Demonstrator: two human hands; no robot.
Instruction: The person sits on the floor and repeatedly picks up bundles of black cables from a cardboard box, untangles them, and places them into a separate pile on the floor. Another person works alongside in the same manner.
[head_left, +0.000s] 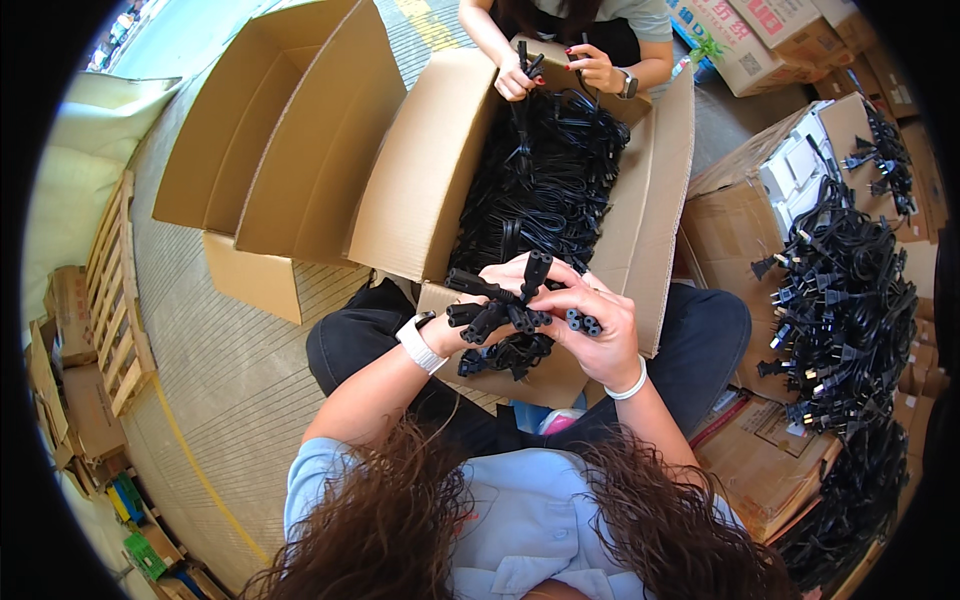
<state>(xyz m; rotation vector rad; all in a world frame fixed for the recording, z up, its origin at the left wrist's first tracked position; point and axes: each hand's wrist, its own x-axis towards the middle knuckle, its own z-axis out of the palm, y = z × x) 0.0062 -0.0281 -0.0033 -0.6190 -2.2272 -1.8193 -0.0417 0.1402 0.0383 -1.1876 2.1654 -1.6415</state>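
My left hand (469, 319) grips a bunch of black power cord connectors (491, 311) whose ends fan out over the near side of an open cardboard box (420, 172). Close against it, my right hand (600, 326) holds a few more connector ends (583, 322), and its fingertips touch the bunch. Bundled black power cords (540, 195) fill much of the box. More cords (517, 356) lie on the near flap, under my hands. Parts of my fingers are hidden behind the connectors.
Across the box, a co-worker's hands (517, 79) hold cords. An empty-looking open carton (300, 150) stands at left, beyond a wooden pallet (120, 300). At right, heaped cords with plugs (840, 300) lie by cartons (731, 225). Another carton (765, 457) sits near my right knee.
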